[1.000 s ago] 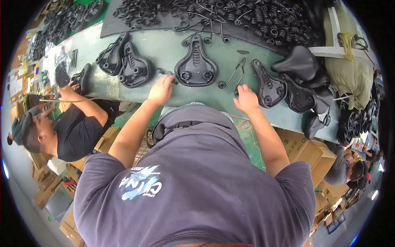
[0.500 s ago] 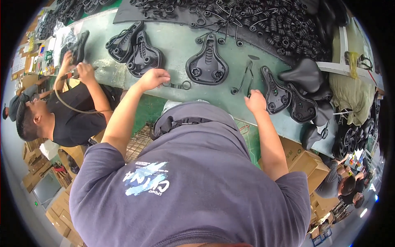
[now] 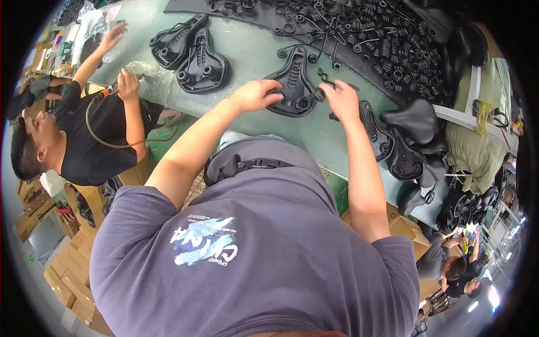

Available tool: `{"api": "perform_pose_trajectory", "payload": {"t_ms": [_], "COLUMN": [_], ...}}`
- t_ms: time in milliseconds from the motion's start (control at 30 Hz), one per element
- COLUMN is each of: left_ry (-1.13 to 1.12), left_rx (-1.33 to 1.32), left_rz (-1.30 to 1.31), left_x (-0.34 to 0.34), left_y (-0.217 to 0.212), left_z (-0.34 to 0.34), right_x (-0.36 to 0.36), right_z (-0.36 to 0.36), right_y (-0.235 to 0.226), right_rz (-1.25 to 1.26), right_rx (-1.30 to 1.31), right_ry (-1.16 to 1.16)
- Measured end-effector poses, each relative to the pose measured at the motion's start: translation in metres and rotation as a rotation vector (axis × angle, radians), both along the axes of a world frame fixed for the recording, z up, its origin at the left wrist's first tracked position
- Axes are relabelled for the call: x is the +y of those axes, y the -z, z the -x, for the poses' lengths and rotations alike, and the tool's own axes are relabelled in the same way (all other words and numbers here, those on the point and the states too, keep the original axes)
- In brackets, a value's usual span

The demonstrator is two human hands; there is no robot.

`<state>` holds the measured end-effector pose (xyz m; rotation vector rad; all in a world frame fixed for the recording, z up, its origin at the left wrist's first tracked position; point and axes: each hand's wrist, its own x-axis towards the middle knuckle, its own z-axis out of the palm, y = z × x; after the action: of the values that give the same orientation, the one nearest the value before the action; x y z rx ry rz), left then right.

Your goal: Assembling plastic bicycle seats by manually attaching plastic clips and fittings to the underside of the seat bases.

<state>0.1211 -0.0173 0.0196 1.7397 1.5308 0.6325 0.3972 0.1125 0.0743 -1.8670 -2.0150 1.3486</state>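
At a green bench [image 3: 241, 56], a person bends over a black saddle [image 3: 292, 76] lying underside up, its narrow nose toward a dark mat [image 3: 236, 14] and its wide end toward the worker's waist. A strip of bench top separates that wide end from the shirt [image 3: 252, 224], which hides part of the near edge. The widest open room lies to the left, between the saddle and two overlapping saddle bases [image 3: 203, 64]; on the right, the gap is narrower and largely taken up by the right hand [image 3: 341, 101], with two more bases [image 3: 407, 160] just beyond. On the far side the mat's edge runs slantwise close past the nose, bearing long wires [image 3: 328, 33] and a heap of ribbed parts [image 3: 396, 59].

The saddle is a dark shell with a raised rim, a ribbed channel down its nose and a round socket showing at right in the wide end. The left hand [image 3: 255, 95] meets the wide end's left side, fingers bent and thumb near them; whether they pinch a small part cannot be told. The right hand's thumb and fingers close on a thin black frame [image 3: 322, 74], raised beside the saddle's right flank. At far left, a co-worker [image 3: 84, 135] grips a hose-fed tool [image 3: 102, 94].
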Motion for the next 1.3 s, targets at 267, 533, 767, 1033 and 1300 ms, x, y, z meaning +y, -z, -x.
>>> {"api": "perform_pose_trajectory", "payload": {"t_ms": [267, 533, 767, 1033, 1300], "left_ry": [0.055, -0.46, -0.411, -0.521, -0.445], "left_rx": [-0.017, 0.09, 0.345, -0.109, -0.054], "left_rz": [0.187, -0.032, 0.026, 0.362, 0.312], "left_x": [0.035, 0.026, 0.067, 0.063, 0.019], "left_y": [0.009, 0.005, 0.029, 0.049, 0.033], "left_z": [-0.015, -0.032, -0.065, -0.04, -0.065], "right_x": [0.001, -0.028, -0.03, -0.032, -0.082], "right_z": [0.091, 0.065, 0.067, 0.04, 0.039], "right_y": [0.024, 0.043, 0.06, 0.056, 0.049], "right_rz": [-0.244, -0.397, -0.541, -0.302, -0.189], "right_rx": [-0.187, -0.056, 0.01, 0.015, -0.022], "right_ry": [-0.085, -0.122, -0.025, -0.084, -0.039]}}
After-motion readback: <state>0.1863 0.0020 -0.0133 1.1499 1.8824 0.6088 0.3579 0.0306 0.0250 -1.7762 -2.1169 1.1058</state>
